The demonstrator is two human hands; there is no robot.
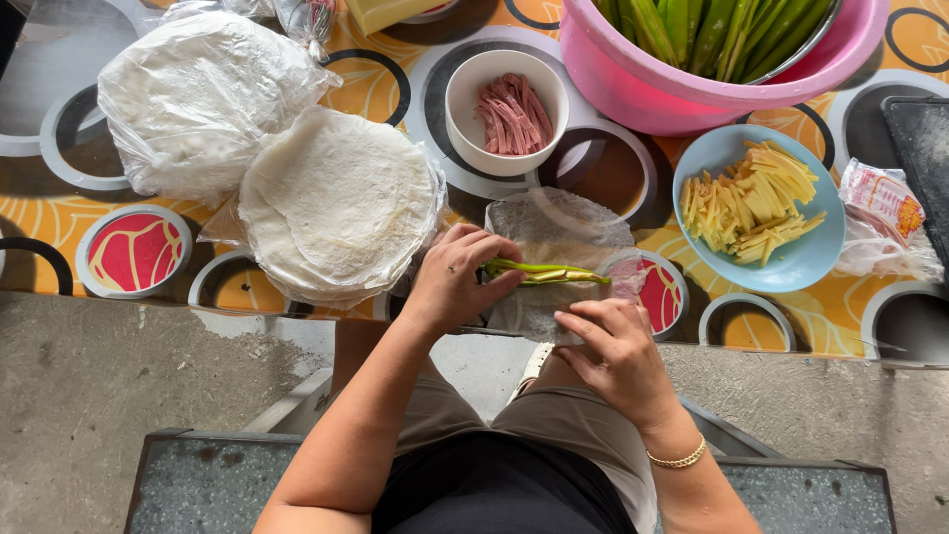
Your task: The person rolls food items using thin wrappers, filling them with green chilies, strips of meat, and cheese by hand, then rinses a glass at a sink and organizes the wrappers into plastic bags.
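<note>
Your right hand (615, 351) presses the wrapper (554, 259) edge at five o'clock; your left hand (457, 277) pinches the green filling (546, 271), lying nine-to-three between them.

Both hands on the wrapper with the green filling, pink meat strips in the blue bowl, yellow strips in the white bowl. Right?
Bowls are swapped. In the head view the meat strips sit in the white bowl, the yellow strips in the blue bowl. The left hand and right hand are on the wrapper with the green filling.
</note>
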